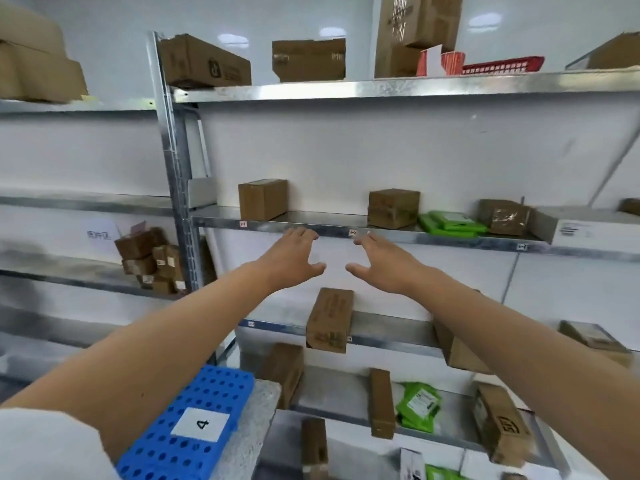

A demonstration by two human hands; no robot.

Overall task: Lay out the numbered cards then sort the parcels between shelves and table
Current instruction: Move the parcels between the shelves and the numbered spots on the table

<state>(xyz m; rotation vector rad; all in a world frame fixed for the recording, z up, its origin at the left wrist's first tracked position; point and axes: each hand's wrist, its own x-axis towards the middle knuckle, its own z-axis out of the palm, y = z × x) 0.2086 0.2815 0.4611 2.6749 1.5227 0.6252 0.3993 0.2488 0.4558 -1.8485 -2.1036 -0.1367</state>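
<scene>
Reaches for middle shelf [433,239] with left hand [294,258] and right hand [384,265], both spread, holding nothing, fingertips at its rim. Aims between left brown parcel [263,199] and right brown parcel [393,207], touching neither. Could catch overhanging parcel [330,320] one level down with a forearm, tipping it off the near edge

Two hands [292,259] [382,266], one blue crate [162,445], one card [201,424]

Bright even light, ceiling-lamp glare on the wall [332,32], wide-angle bending, blurred edges
</scene>
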